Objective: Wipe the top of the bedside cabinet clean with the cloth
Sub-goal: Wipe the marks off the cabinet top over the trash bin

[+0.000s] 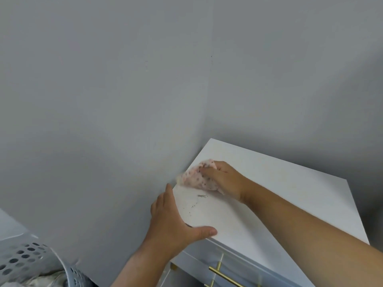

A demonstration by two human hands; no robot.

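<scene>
Right hand (222, 178): closed on the cloth (198, 177), pressing it on the cabinet top near the left edge.
Left hand (172, 220): open, cupped against the left edge of the cabinet (279, 195), thumb lying on top.
Cloth: crumpled, pale with small dark dots.
Dirt (198, 200): dark specks on the white top, just in front of the cloth.
Handle (224, 276): gold, on the drawer front.
Basket (31, 259): grey with holes, low at the left.

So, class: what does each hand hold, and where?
Right hand presses the bunched cloth from above; left hand braces the cabinet top's corner edge.
</scene>
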